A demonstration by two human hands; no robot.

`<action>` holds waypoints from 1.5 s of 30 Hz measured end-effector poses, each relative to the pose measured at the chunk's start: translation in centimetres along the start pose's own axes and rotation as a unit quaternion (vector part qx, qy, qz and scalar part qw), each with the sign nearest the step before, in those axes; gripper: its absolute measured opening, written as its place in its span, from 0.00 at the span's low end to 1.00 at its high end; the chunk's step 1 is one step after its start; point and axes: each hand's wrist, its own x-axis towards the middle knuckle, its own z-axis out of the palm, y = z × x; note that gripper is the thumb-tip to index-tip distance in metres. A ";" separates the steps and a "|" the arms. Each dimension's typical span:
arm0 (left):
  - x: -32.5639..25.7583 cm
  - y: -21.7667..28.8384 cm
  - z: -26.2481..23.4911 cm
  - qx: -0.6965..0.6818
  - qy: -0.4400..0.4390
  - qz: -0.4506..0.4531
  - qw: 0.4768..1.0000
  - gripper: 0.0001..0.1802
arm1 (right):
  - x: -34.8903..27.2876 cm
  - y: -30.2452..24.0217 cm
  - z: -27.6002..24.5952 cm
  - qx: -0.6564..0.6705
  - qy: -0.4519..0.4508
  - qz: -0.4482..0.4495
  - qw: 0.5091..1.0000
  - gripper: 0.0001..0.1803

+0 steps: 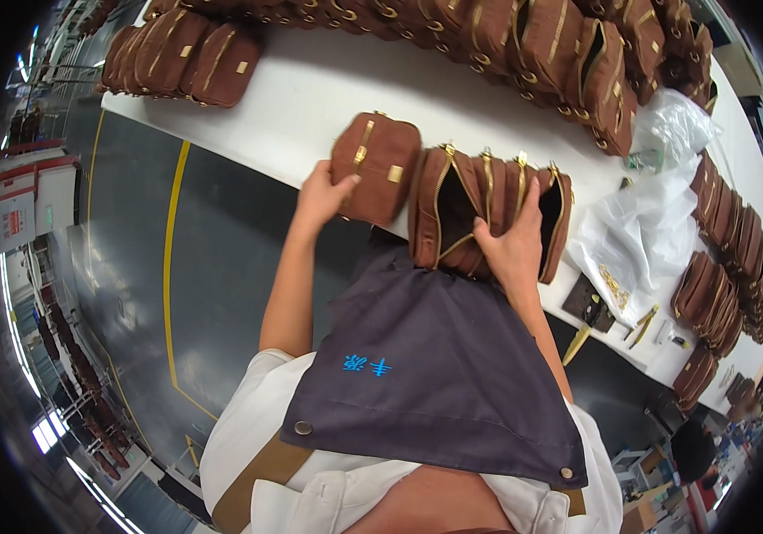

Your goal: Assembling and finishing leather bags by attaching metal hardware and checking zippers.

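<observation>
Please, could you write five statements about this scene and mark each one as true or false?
1. The left hand holds a brown, rounded fabric bag with a gold zipper by its side. True.
2. The right hand is away from all bags. False: the right hand is on the row of brown, gold-zippered bags.
3. A crumpled, translucent white plastic sheet or bag lies on the white table. True.
4. The person's apron is bright yellow. False: the cloth apron is dark purplish grey.
5. The dark grey floor has a yellow line. True.
</observation>
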 end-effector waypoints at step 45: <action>17.5 1.3 -19.4 0.107 0.350 0.453 0.813 0.27 | 13.0 -27.0 22.6 -0.142 -0.022 -0.189 0.972 0.42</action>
